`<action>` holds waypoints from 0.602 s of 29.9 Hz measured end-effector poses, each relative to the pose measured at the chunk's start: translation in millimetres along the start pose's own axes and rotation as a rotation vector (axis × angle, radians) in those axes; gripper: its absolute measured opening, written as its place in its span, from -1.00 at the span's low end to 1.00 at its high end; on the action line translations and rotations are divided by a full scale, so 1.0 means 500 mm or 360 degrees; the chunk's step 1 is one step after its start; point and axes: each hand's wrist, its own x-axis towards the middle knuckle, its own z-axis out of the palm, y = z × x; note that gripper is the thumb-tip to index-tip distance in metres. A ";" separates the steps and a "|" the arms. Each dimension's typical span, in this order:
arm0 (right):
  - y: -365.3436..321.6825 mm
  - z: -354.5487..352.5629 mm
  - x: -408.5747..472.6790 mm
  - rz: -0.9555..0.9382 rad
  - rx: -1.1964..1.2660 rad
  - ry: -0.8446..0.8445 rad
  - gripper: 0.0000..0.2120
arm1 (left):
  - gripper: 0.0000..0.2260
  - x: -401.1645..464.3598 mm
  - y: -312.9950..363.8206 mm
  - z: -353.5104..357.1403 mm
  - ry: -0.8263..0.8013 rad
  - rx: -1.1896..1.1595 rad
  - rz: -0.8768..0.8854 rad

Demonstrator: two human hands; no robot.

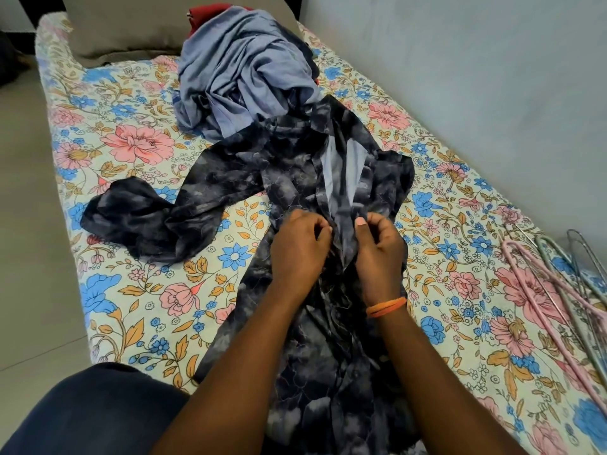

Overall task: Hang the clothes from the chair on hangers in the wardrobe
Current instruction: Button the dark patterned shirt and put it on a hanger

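left hand (300,249) and right hand (377,249) both pinching dark shirt (289,178) placket, fingers curled, hangers (555,284) lying right of shirt

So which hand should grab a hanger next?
Right. The hangers lie on the bed's right side, nearest the right hand; the left hand would have to cross the dark shirt.

Dark patterned shirt (328,178) spread on the floral bed (131,142); left hand (300,254) and right hand (377,254) pinch its front edges; blue garment pile (243,70) behind; wire hangers (565,290) lie at right.
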 end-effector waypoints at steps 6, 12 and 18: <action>0.017 0.018 -0.036 -0.0644 -0.0555 0.0003 -0.95 | -0.84 -0.019 -0.001 0.016 -0.0199 -0.0609 -0.0149; 0.033 0.008 -0.042 -0.0591 -0.0603 0.0104 -0.97 | -0.88 -0.027 -0.001 0.015 -0.0275 -0.0844 -0.0274; 0.032 0.010 -0.056 -0.0357 -0.0421 0.0033 -0.91 | -0.87 -0.035 -0.013 0.025 -0.0197 -0.0841 -0.0301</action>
